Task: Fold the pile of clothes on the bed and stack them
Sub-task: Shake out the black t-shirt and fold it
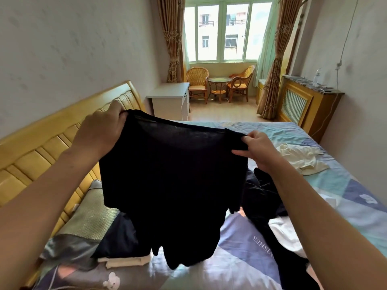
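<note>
Black top: held up in the air over the bed, spread wide, lower edge hanging free. Left hand: fingers curled round the top's left upper corner. Right hand: pinches the right upper corner between thumb and fingers. Dark clothes: heaped on the bed, right of the top. Cream garment: crumpled, far right. Folded stack: near left, dark piece over pale ones. Headboard: left.
</note>
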